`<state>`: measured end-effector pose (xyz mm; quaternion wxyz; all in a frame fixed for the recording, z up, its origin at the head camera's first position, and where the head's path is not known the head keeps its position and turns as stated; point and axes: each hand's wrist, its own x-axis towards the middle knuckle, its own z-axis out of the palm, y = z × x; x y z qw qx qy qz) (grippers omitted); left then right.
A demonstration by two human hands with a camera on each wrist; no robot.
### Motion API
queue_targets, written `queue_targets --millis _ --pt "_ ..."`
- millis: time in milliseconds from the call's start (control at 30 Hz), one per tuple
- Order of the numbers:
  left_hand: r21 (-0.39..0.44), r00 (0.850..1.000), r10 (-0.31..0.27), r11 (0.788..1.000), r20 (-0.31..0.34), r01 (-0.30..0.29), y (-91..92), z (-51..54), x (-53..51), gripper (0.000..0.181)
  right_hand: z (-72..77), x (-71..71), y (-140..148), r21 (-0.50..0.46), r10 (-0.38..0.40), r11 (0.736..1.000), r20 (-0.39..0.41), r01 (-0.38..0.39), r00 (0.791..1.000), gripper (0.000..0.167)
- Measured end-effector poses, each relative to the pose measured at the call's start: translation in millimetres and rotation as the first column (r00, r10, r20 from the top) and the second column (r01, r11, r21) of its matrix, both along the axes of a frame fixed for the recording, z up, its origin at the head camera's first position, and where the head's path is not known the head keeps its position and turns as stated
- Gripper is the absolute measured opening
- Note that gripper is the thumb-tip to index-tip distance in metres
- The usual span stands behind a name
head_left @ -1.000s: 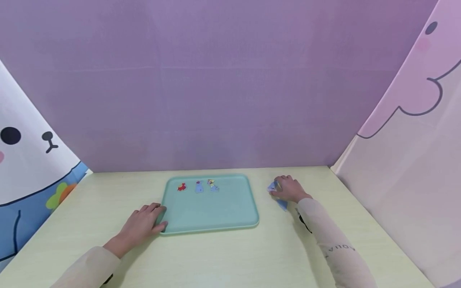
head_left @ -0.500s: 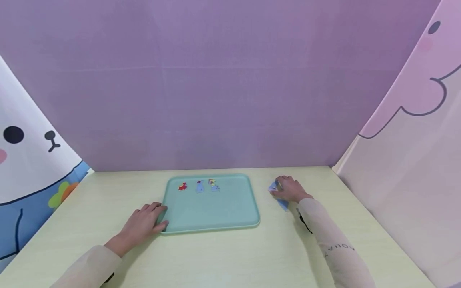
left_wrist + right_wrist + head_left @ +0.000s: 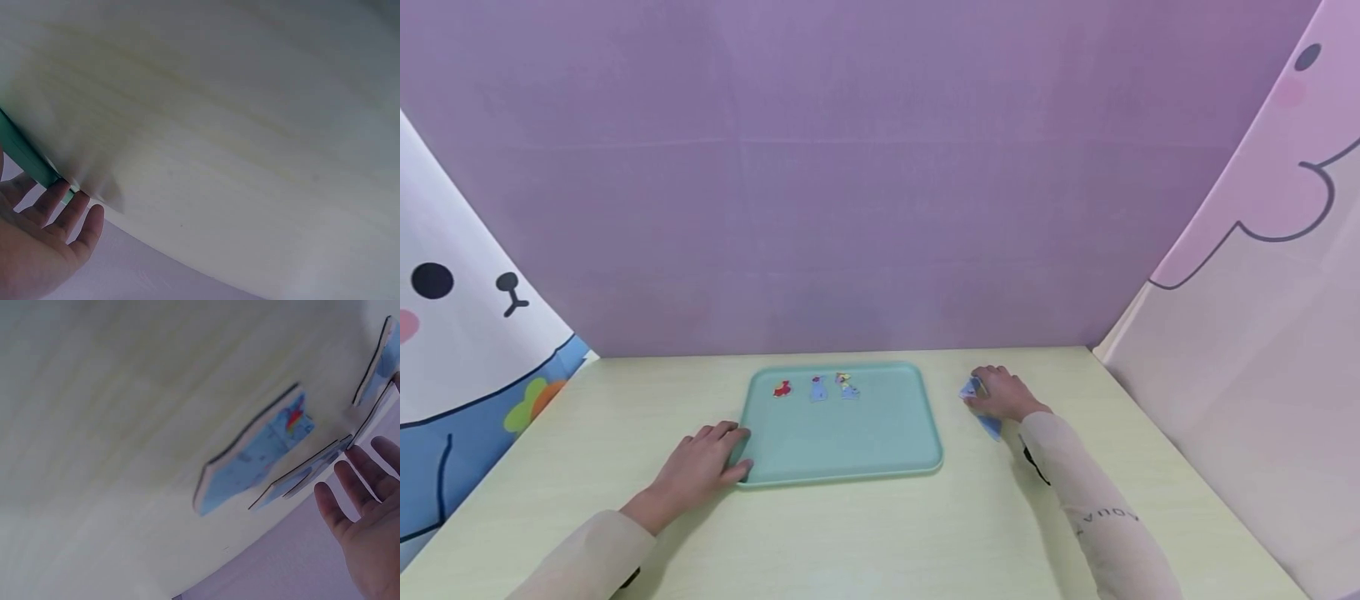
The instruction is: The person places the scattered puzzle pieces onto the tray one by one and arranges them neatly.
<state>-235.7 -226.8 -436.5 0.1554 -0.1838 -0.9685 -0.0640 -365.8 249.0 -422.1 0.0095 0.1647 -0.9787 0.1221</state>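
The left hand (image 3: pixel 40 250) reaches in from the lower left of the frame, its fingers spread and slightly bent. Fingertips meet the edge of the green tray (image 3: pixel 24 153), which slants down from the left border; the rightmost finger stands apart from it. The pale, faintly yellow-streaked surface (image 3: pixel 206 125) fills most of the frame, above a lilac backdrop (image 3: pixel 147 265) along the bottom.

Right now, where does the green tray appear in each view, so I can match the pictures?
Head: the tray lies below centre, slightly left, with the left hand at its left side.
Left wrist: a green strip of it shows at the left edge, beside that hand.
Right wrist: not in it.
Shared landmark: the pale table.
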Motion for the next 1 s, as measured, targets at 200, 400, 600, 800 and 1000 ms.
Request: queue_targets --millis 200,400,600,800,1000 --pt "-0.001 1.0 -0.009 1.0 -0.001 0.009 0.2 1.4 1.1 0.042 1.9 0.2 -3 -0.017 0.007 1.0 0.014 -0.007 1.0 0.056" --pt "-0.003 1.0 -0.004 1.0 0.006 0.004 0.5 2.1 2.5 0.042 3.5 -0.6 -6 -0.033 0.0 0.999 0.036 0.001 0.999 0.057" --pt "0.002 1.0 0.007 1.0 0.015 -0.007 1.3 1.7 1.7 0.043 6.2 0.4 -8 -0.018 -0.001 1.0 0.024 0.002 1.0 0.058" --pt "-0.002 1.0 0.007 1.0 0.015 -0.007 1.8 2.8 2.2 0.043 5.9 -0.4 -8 -0.006 0.005 1.0 0.002 -0.005 1.0 0.057" --pt "-0.002 1.0 0.011 1.0 0.022 -0.011 2.0 4.7 3.5 0.043 6.0 -2.0 -11 -0.016 0.025 1.0 -0.026 -0.025 0.999 0.057"
